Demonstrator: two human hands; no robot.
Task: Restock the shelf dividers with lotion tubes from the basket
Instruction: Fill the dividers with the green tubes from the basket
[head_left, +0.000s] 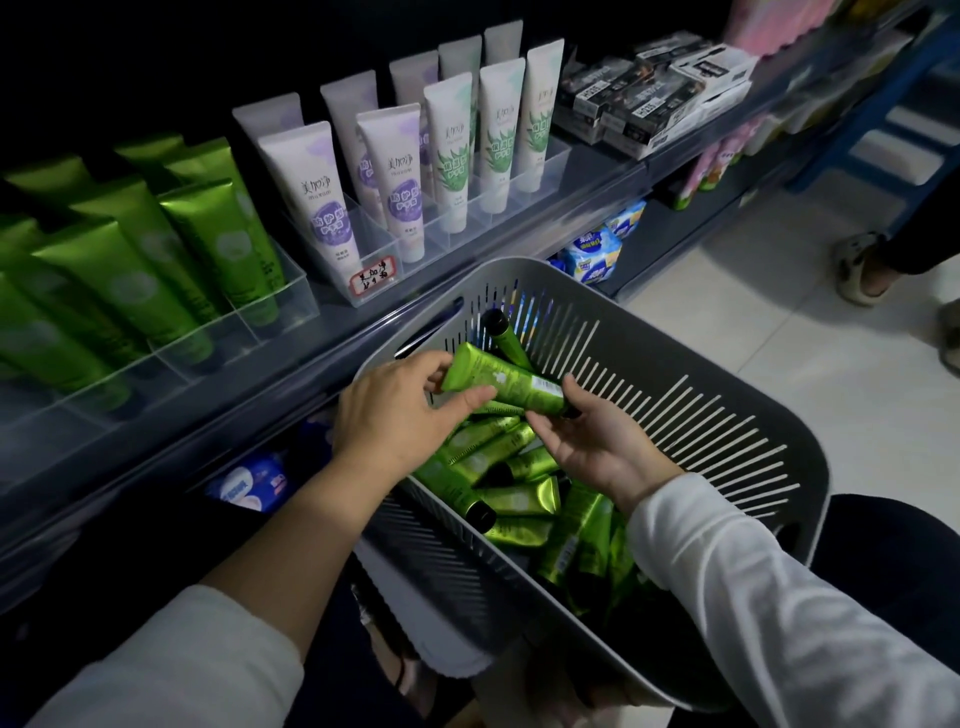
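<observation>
In the head view, you are holding one green lotion tube (504, 384) between both hands at the centre of the frame, just above the grey basket (519, 267). Your left grip (395, 415) is pinching the flat crimped end of the tube between thumb and fingertips. Your right grip (587, 441) is lying palm up, with thumb and fingers closing around the cap end. The tube is lying roughly level, crimped end pointing to the left of the frame.

Below your hands, loose green tubes (498, 457) are lying piled in the basket at many angles, one standing against the far wall with its black cap up.

On the left of the frame, shelved green tubes (130, 280) are leaning back in rows inside clear dividers (306, 306) on the shelf. To their right, purple-label white tubes (322, 197) and aloe-label white tubes (452, 156) are standing cap down in further clear compartments, a handwritten tag (371, 275) sticking to the front. Black-and-white boxes (665, 98) are lying stacked in the upper right. A sandalled foot (862, 270) is standing on the tiled floor (779, 338) at the right edge.
</observation>
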